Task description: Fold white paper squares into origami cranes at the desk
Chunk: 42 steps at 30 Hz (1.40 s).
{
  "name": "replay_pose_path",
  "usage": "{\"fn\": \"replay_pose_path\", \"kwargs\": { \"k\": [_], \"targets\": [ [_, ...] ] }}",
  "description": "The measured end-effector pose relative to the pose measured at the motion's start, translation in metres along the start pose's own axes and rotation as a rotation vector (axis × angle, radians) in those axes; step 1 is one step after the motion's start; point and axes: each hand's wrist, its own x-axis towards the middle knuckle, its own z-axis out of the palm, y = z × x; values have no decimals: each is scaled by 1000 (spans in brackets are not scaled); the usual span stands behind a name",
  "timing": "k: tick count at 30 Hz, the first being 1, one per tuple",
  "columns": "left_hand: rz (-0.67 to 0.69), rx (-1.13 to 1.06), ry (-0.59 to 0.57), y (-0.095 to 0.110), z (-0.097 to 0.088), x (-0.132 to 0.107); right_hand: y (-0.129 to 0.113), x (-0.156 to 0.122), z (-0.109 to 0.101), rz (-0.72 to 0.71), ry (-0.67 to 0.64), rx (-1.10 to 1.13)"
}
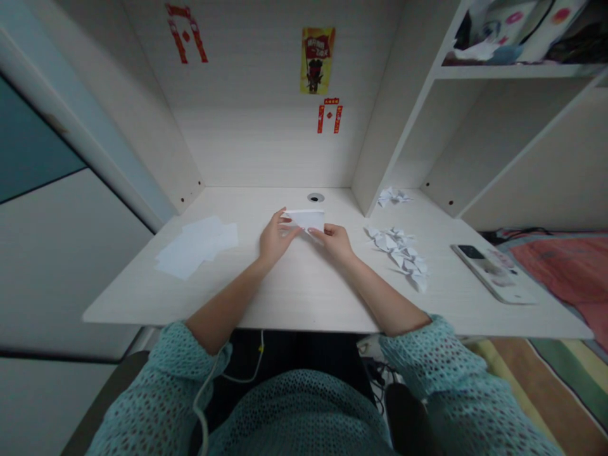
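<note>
Teal sweater [304, 411], paper [306, 218] in two-handed grip [273, 239] [337, 242], assorted items [510, 25] inside shelf [522, 72].

Desk [294, 301]: white, faint wood grain; round cable grommet [310, 197] near back edge. Back panel [256, 139]: white, rising from that edge; bears yellow poster [325, 76] and two red gate-shaped decals [330, 101]. Upright divider [394, 114]: white. Shelf [513, 72]: loaded, above, toward right edge. Panelled surface [61, 253]: teal over white, past left edge. Striped fabric [551, 380]: beyond front right corner. Light: soft, dim.
</note>
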Motion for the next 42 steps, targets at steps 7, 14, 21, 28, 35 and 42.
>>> {"fn": "replay_pose_path", "kwargs": {
  "k": [7,14,21,28,35,42],
  "targets": [
    [-20,-182,-184,-12,9,4,-5,-9,11,74,-14,233],
    [-35,-229,-177,-1,5,1,-11,-15,17,100,-48,233],
    [-73,-261,-135,1,7,-3,-18,-20,17,75,-57,128],
    [-211,-337,29,-1,0,3,-19,-24,21,83,-97,107],
    [-255,-390,67,-10,-2,8,-21,-26,22,79,-120,66],
    [-293,-408,87,-12,2,6,-22,-26,21,71,-129,58]
  ]
}}
